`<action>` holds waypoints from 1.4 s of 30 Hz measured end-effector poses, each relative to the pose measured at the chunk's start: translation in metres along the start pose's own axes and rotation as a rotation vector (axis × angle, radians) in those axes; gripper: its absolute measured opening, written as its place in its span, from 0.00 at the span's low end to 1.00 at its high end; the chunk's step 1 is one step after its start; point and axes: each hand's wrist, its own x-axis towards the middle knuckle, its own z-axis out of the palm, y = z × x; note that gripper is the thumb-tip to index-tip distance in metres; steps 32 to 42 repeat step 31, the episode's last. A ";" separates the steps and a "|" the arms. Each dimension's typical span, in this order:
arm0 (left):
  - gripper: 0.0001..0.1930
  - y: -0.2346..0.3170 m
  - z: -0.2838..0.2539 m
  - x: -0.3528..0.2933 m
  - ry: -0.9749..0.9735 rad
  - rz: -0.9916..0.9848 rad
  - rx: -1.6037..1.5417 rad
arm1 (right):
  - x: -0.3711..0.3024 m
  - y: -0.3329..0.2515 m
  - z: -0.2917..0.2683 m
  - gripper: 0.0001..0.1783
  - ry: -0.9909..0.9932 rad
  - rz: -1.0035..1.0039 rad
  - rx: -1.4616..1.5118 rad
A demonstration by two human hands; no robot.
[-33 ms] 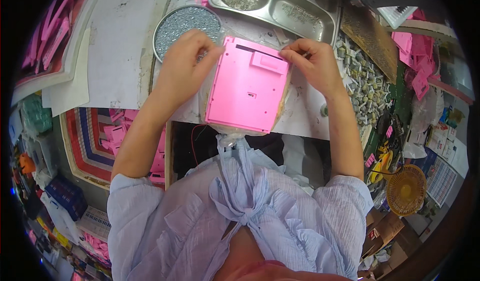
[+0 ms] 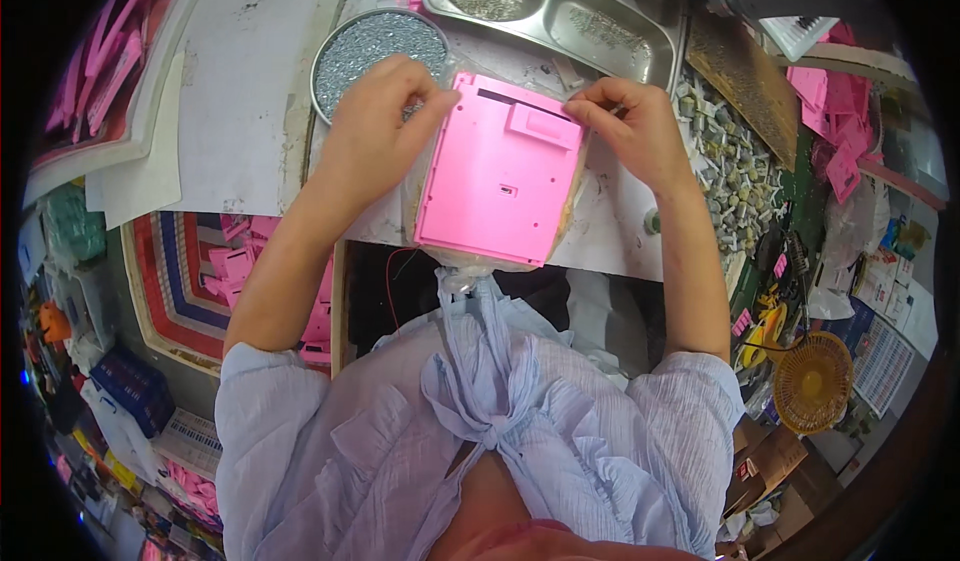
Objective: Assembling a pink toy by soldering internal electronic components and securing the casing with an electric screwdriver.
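A flat pink plastic casing (image 2: 480, 181) lies tilted slightly on a padded, plastic-wrapped support at the bench's near edge. It has a long dark slot near its far edge, a raised rectangular block, a small opening and several small holes. At its far left corner, my left hand (image 2: 385, 126) pinches the edge between thumb and curled fingers. The thumb and forefinger of my right hand (image 2: 640, 136) close on the far right corner. Whether either hand also holds something tiny cannot be made out.
Behind my left hand stands a round metal dish (image 2: 375, 46) of small screws. A steel compartment tray (image 2: 548, 21) with small metal parts sits beyond the casing. Small metal-and-greenish parts (image 2: 730, 166) are heaped at right. Pink pieces (image 2: 235, 271) fill a striped-lined box at left.
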 end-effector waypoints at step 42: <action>0.05 -0.057 -0.039 0.004 0.160 -0.075 0.476 | 0.112 -0.087 0.071 0.18 0.196 -0.674 -0.778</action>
